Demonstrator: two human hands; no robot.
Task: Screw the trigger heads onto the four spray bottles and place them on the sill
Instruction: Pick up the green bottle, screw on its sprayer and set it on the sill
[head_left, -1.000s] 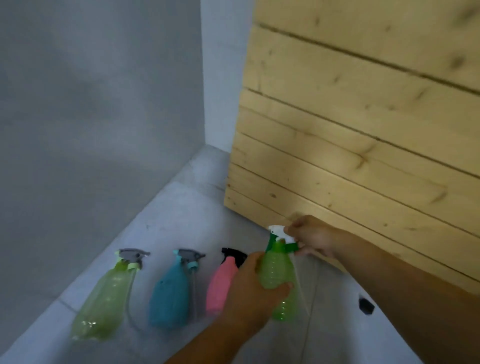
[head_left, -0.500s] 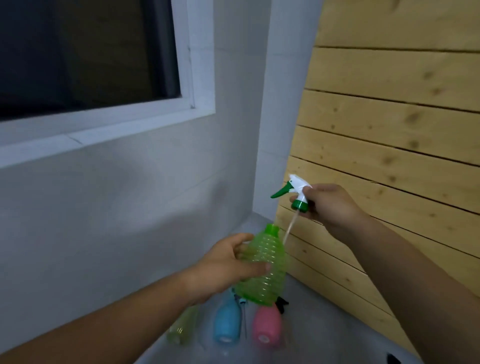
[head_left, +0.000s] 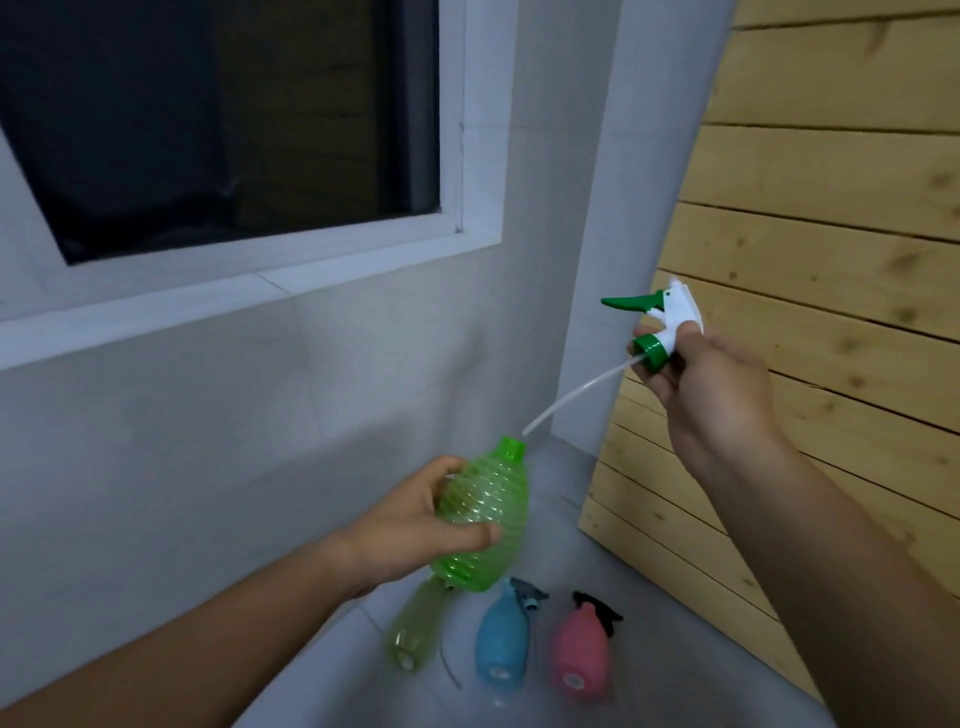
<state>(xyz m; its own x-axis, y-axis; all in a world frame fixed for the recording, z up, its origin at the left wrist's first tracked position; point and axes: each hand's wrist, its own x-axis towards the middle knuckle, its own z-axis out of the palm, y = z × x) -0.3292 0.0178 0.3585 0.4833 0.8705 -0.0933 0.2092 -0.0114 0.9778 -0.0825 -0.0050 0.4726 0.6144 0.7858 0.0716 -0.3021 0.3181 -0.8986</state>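
In the corner by the window: a person holds a bottle and its spray head apart, above three bottles lying on the floor.
Left hand (head_left: 415, 530): wrapped around the green bottle (head_left: 480, 519), thumb across the front, fingers behind.
Green bottle: clear green plastic, ribbed, egg-shaped, tilted with its open neck up and to the right.
Right hand (head_left: 711, 384): clenched on the trigger head (head_left: 660, 325), pinched at its green collar.
Trigger head: white body, green lever pointing left, off the bottle and up to its right.
Tube (head_left: 576, 397): thin, pale, running down-left from the collar; its tip ends just beside the bottle's neck, outside it.
Floor (head_left: 675, 665): pale tiles; yellow-green bottle (head_left: 415, 631), blue bottle (head_left: 501, 644) and pink bottle (head_left: 576, 652) lie side by side, bases toward the camera.
Blocking: the green bottle covers the top of the yellow-green one.
Sill (head_left: 249, 291): white, under a dark window (head_left: 218, 119).
Right wall: wooden planks (head_left: 831, 218), pale, knotted.
Writing: too small to tell on any bottle.
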